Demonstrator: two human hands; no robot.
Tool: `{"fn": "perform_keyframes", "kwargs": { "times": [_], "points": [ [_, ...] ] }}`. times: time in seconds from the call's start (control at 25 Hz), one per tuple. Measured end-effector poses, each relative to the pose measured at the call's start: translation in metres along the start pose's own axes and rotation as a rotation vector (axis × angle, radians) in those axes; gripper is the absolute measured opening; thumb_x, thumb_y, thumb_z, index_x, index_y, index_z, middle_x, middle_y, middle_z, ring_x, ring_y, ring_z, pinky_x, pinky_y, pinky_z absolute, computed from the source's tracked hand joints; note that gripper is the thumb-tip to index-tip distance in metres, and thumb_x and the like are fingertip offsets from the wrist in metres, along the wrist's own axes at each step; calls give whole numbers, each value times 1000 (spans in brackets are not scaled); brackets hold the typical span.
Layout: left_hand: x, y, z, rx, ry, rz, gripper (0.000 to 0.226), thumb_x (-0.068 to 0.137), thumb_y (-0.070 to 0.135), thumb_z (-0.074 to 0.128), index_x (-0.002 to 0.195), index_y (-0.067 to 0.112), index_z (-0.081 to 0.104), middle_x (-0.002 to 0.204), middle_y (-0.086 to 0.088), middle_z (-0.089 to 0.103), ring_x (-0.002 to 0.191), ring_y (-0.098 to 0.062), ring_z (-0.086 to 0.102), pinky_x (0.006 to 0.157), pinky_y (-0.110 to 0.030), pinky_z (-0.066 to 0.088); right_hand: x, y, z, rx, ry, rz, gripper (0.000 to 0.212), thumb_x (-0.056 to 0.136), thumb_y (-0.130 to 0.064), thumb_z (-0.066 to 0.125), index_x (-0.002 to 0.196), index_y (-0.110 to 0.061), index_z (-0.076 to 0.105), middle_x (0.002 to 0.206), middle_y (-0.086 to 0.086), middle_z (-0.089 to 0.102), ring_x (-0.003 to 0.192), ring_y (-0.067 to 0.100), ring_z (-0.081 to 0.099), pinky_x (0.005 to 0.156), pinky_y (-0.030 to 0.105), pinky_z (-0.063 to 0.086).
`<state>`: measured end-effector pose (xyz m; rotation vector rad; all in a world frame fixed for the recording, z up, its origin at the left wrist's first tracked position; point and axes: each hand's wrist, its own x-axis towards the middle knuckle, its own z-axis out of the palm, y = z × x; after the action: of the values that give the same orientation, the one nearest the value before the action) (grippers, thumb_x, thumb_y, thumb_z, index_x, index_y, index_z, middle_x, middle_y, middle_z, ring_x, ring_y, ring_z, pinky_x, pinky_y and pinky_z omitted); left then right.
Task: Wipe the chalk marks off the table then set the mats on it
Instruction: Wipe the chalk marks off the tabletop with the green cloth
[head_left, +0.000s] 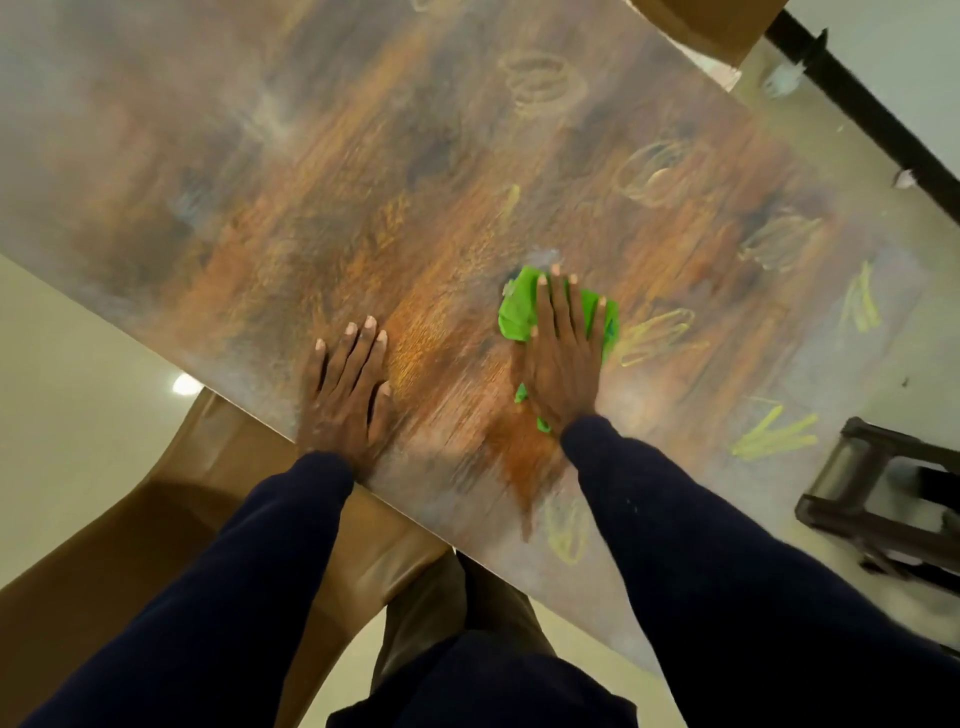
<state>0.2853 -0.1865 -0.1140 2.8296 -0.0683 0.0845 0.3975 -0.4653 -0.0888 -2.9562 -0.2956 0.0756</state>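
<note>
A wooden table (291, 171) fills the view, tilted across the frame. Yellow chalk marks (657, 335) lie to the right of my hands, with more chalk marks near the right edge (776, 434) and fainter scribbled loops (540, 80) farther back. My right hand (563, 358) presses flat on a bright green cloth (519, 312) on the tabletop, fingers spread over it. My left hand (353, 384) rests flat and empty on the table near its front edge. No mats are in view.
A brown chair (171, 525) stands under the table's front edge at the left. A dark stool or frame (878, 499) stands on the pale floor at the right. A black pole (862, 98) crosses the upper right corner beside a cardboard box (711, 26).
</note>
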Motion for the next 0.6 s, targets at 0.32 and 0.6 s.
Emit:
{"fn": "perform_keyframes", "kwargs": {
  "times": [0.32, 0.6],
  "points": [
    [0, -2, 3, -35, 32, -29, 59, 110, 27, 36, 165, 6, 34, 174, -12, 28, 163, -29, 24, 131, -59, 20, 46, -81, 16, 44, -17, -184, 61, 112, -33, 35, 168, -9, 28, 177, 11, 21, 165, 33, 16, 131, 61, 12],
    [1, -2, 4, -35, 76, -12, 59, 109, 24, 39, 165, 5, 34, 174, -12, 30, 162, -30, 26, 130, -59, 21, 24, 12, -9, 8, -145, -513, 60, 113, -29, 33, 169, -10, 25, 178, 8, 19, 166, 27, 14, 130, 61, 17]
  ]
}}
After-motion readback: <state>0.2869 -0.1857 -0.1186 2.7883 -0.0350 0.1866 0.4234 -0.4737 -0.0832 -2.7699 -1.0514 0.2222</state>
